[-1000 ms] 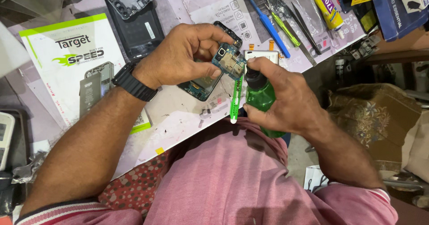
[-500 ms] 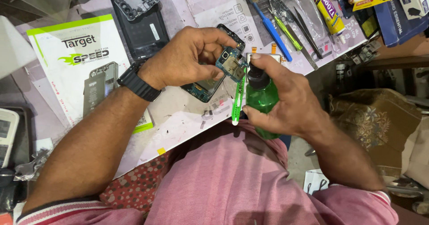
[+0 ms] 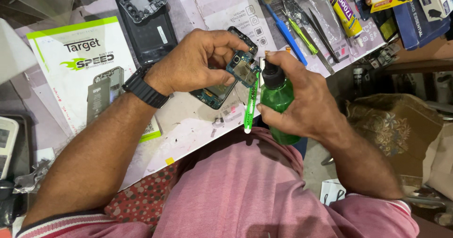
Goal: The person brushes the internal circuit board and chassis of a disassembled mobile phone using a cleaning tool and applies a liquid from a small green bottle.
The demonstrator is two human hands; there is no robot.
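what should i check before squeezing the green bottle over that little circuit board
1. Circuit board pinched in the left hand: ok.
2. Green bottle gripped by the right hand: ok.
3. Bottle's black nozzle beside the board: ok.
4. Green brush also held in the right hand, hanging below the board: ok.
5. Liquid level in the bottle: cannot tell.
6. Phone frame lies right under the board, could catch drips: not ok.
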